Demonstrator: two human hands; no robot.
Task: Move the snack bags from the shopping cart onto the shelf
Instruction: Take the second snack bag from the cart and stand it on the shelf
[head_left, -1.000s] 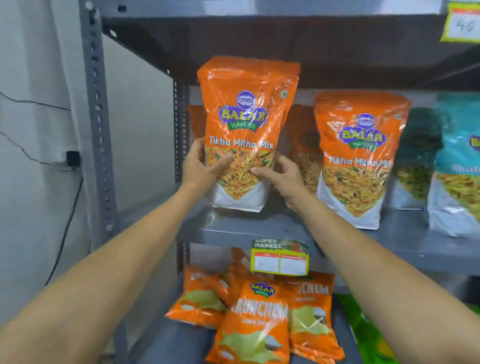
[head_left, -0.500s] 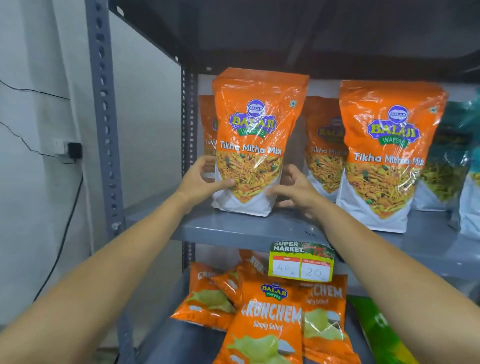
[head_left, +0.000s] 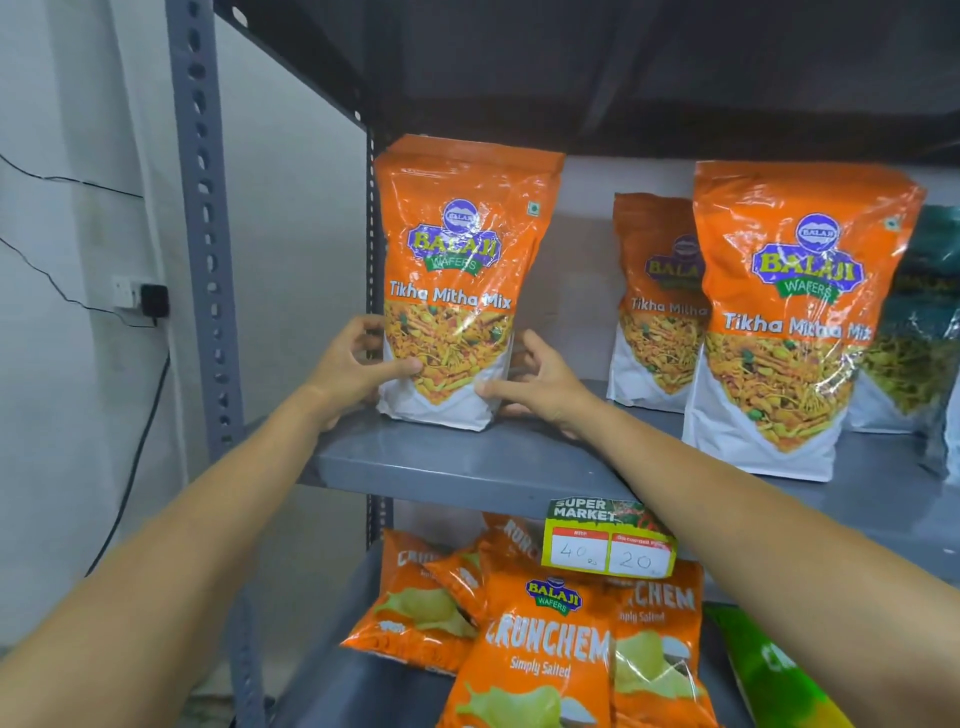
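An orange Tikha Mitha Mix snack bag (head_left: 457, 270) stands upright at the left end of the grey metal shelf (head_left: 467, 470). My left hand (head_left: 358, 364) grips its lower left edge, thumb on the front. My right hand (head_left: 540, 379) holds its lower right edge with the thumb against the white bottom. Its top seems to overlap another orange bag behind. The shopping cart is out of view.
Two more Tikha Mitha Mix bags (head_left: 795, 317) (head_left: 657, 306) and dark green bags (head_left: 924, 322) stand to the right. A perforated steel upright (head_left: 205, 234) rises at left. Below lie orange Crunchem bags (head_left: 540, 654), a green bag (head_left: 779, 675) and a yellow price tag (head_left: 608, 543).
The bag has come down from held in the air onto the shelf and been pushed back toward the left end. Both hands slid lower along its edges.
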